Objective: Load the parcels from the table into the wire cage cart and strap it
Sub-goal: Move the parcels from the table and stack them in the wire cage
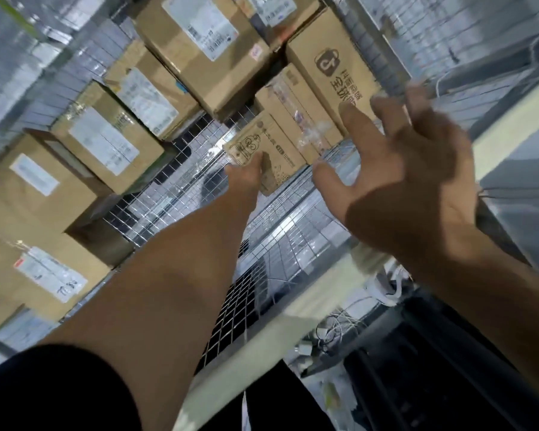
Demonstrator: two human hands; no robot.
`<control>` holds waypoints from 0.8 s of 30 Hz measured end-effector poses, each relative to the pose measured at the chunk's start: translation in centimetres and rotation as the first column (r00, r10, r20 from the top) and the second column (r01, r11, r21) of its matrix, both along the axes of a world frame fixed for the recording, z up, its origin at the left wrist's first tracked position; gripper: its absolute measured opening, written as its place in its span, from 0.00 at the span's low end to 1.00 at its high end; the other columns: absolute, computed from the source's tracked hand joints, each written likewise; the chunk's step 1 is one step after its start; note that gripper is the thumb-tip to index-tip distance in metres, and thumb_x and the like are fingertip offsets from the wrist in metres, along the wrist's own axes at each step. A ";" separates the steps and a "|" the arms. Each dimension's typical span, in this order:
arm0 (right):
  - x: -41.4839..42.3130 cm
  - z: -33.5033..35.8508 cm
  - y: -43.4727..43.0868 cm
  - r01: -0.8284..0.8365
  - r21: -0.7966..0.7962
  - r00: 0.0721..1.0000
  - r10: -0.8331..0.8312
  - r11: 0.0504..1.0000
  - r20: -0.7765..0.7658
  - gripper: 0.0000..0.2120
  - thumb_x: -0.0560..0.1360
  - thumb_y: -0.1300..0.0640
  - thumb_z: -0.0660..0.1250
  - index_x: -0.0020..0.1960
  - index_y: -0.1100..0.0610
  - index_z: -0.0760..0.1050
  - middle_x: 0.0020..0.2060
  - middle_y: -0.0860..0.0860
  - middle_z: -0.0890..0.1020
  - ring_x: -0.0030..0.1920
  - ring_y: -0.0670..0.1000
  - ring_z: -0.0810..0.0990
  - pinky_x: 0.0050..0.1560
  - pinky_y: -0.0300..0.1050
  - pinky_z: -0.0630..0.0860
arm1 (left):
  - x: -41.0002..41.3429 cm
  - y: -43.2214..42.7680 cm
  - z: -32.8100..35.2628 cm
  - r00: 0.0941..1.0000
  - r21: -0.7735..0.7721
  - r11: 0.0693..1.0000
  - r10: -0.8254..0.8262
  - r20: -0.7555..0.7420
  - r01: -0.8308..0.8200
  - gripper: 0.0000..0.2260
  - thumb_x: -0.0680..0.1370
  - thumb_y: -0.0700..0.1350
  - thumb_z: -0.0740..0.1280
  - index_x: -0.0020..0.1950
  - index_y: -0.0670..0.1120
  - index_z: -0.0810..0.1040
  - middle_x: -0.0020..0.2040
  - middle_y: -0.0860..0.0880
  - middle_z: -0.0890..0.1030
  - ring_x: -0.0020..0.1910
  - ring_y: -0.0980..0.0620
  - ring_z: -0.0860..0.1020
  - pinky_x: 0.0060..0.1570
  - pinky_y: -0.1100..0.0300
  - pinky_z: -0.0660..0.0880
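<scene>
Box (280, 150) lies at nine o'clock from the right hand (417, 175), fingers spread wide; the left hand (246, 172) is nearer, touching it, grip unclear.

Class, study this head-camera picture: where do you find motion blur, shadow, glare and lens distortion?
Head view: motion blur smears the fingertips of the right hand and the labels on the boxes at left; a shadow crosses that hand's back; glare whitens the wire cage floor; the wide lens bends the cage's lines.
</scene>
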State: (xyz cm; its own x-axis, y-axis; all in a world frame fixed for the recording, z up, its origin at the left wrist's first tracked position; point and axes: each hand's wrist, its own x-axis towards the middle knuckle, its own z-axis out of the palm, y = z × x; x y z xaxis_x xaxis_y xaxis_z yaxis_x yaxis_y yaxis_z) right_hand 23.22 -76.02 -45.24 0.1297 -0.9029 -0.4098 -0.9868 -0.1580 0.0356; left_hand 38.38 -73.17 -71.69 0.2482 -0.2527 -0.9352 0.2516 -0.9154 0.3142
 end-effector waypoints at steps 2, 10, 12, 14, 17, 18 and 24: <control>-0.1 -0.3 0.3 -0.015 -0.018 1.000 0.015 1.000 -0.014 0.40 0.75 0.28 0.48 0.80 0.48 0.65 0.77 0.56 0.70 0.81 0.61 0.59 0.76 0.64 0.61 | 0.1 0.0 3.1 0.986 -0.038 0.991 -0.125 0.107 0.130 0.29 0.79 0.53 0.74 0.74 0.45 0.65 0.46 0.52 0.76 0.42 0.56 0.77 0.30 0.66 0.71; -0.8 6.4 2.6 0.347 -0.023 0.835 -0.298 0.937 0.463 0.30 0.83 0.38 0.57 0.82 0.49 0.63 0.82 0.52 0.63 0.84 0.57 0.47 0.81 0.59 0.39 | 0.8 3.2 25.7 0.758 -0.347 0.695 -0.454 0.468 0.630 0.35 0.81 0.63 0.66 0.82 0.48 0.61 0.80 0.47 0.67 0.77 0.47 0.67 0.74 0.54 0.64; -1.6 11.1 6.0 0.556 -0.028 0.686 -0.439 0.831 0.580 0.32 0.81 0.34 0.52 0.81 0.47 0.64 0.82 0.52 0.63 0.84 0.56 0.48 0.81 0.57 0.38 | 0.5 4.8 31.8 0.706 -0.418 0.582 -0.459 0.539 0.697 0.34 0.81 0.63 0.65 0.82 0.48 0.63 0.78 0.46 0.70 0.77 0.46 0.68 0.76 0.49 0.65; -3.6 16.3 11.3 0.675 0.003 0.575 -0.528 0.738 0.626 0.33 0.81 0.34 0.51 0.81 0.48 0.64 0.81 0.54 0.64 0.84 0.57 0.51 0.81 0.58 0.42 | -1.3 7.7 37.1 0.680 -0.464 0.504 -0.453 0.576 0.729 0.31 0.82 0.60 0.65 0.81 0.49 0.64 0.78 0.45 0.71 0.78 0.45 0.67 0.76 0.44 0.65; -8.5 23.0 21.1 0.805 -0.014 0.441 -0.582 0.594 0.684 0.30 0.83 0.37 0.56 0.81 0.51 0.65 0.81 0.54 0.65 0.83 0.56 0.52 0.82 0.57 0.47 | -7.1 13.2 43.8 0.658 -0.520 0.404 -0.456 0.599 0.753 0.30 0.83 0.57 0.66 0.81 0.47 0.65 0.80 0.44 0.67 0.81 0.42 0.60 0.79 0.43 0.59; -10.3 25.0 24.3 0.835 -0.022 0.407 -0.591 0.550 0.697 0.32 0.82 0.37 0.55 0.81 0.50 0.64 0.81 0.53 0.64 0.84 0.55 0.51 0.82 0.57 0.46 | -9.7 15.4 45.9 0.657 -0.537 0.380 -0.479 0.582 0.753 0.30 0.82 0.57 0.66 0.81 0.46 0.65 0.80 0.44 0.66 0.81 0.42 0.59 0.80 0.44 0.57; -20.0 30.4 44.1 0.970 -0.064 0.214 -0.694 0.236 0.687 0.32 0.83 0.37 0.60 0.82 0.47 0.61 0.83 0.51 0.59 0.84 0.53 0.47 0.82 0.57 0.42 | -24.8 29.6 52.1 0.444 -0.620 0.010 -0.706 0.551 0.785 0.30 0.82 0.57 0.67 0.80 0.47 0.66 0.81 0.46 0.64 0.82 0.46 0.58 0.81 0.49 0.56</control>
